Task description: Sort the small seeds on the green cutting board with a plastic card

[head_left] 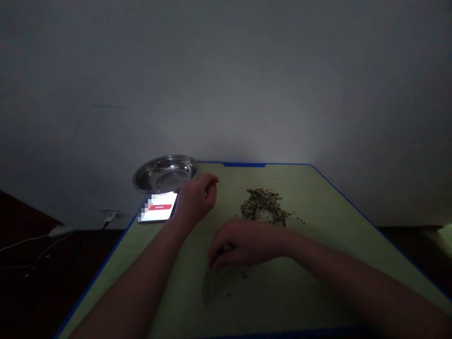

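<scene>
A loose heap of small dark beans or seeds (264, 205) lies on the pale green table (296, 301). My right hand (240, 242) is in front of the heap, palm down, fingers curled together; whatever they hold is hidden. Below its fingertips shows a faint curved edge (206, 287), too dim to tell whether it is a clear dish or a shadow. A few stray dark pieces (244, 274) lie near it. My left hand (197, 197) is closed at the left, beside a lit phone (158, 207) and in front of a steel bowl (165, 172). Its curled fingers hide any contents.
Blue edging (346, 195) runs around the table, whose far side meets a grey wall (247, 84). The bowl reaches over the back left corner. White cables (45, 238) and a plug (111, 216) are at the lower left, off the table. The light is dim.
</scene>
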Available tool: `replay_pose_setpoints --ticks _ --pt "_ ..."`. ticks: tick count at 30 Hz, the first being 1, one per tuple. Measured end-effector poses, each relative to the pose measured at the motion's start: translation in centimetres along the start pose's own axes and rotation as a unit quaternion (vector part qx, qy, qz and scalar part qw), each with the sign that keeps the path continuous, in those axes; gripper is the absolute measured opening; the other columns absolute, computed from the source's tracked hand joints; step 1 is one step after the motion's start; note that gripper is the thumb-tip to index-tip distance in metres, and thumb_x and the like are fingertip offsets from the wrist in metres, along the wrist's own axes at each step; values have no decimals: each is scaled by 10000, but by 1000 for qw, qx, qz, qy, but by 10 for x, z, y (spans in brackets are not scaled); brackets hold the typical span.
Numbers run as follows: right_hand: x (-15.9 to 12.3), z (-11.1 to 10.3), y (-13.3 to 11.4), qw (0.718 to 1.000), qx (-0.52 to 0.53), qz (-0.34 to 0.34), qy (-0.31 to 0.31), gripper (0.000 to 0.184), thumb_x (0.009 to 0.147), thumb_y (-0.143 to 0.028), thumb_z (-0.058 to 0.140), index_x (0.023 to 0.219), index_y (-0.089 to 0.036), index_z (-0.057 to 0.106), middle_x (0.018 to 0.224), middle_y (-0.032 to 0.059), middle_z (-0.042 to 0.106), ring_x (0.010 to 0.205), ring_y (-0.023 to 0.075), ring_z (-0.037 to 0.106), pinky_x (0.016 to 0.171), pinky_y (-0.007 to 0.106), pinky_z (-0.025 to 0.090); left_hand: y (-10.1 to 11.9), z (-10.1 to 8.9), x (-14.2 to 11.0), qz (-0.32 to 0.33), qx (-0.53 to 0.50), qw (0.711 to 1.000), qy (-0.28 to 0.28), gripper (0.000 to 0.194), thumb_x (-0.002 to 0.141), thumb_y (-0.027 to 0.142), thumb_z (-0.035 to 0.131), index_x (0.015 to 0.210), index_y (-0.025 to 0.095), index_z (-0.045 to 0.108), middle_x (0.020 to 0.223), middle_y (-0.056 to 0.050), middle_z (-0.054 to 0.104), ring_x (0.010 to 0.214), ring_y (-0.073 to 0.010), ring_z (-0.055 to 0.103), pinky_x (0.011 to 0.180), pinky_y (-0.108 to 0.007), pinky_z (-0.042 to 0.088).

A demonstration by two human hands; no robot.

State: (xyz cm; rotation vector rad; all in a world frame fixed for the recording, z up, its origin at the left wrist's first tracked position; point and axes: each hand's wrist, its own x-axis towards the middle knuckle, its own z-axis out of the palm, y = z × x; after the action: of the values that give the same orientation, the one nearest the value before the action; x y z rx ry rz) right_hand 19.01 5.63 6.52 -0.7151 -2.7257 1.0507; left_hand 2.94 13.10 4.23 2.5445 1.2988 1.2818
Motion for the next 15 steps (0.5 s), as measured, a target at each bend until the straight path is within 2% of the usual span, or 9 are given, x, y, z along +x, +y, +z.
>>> replay_pose_setpoints --ticks 3,6,10,15 --pt "-14 -6 -1 997 14 15 71 172 860 -234 616 972 -175 732 870 19 730 727 109 622 690 210 433 0 1 0 5 -1 1000 5 198 792 130 459 888 174 627 809 -45 686 709 -162 621 674 -287 476" --pt "-25 -5 -3 991 42 55 115 145 846 -239 628 930 -179 731 812 6 716 683 106 598 639 214 426 0 2 -1 8 1 1000 10 197 801 132 460 893 175 629 806 -45 686 724 -164 622 688 -291 477" --pt "-27 6 -7 980 95 99 142 95 820 -209 629 869 -171 701 726 -19 668 604 86 542 555 195 396 -1 3 -1 5 3 1000 11 199 797 124 463 895 174 630 803 -43 687 711 -158 617 678 -288 474" --pt "-18 21 -7 972 136 113 152 66 818 -221 618 850 -174 649 722 -27 618 609 81 518 556 190 395 0 2 -1 6 0 1000 9 200 792 117 458 880 165 631 798 -48 684 704 -159 614 662 -289 464"
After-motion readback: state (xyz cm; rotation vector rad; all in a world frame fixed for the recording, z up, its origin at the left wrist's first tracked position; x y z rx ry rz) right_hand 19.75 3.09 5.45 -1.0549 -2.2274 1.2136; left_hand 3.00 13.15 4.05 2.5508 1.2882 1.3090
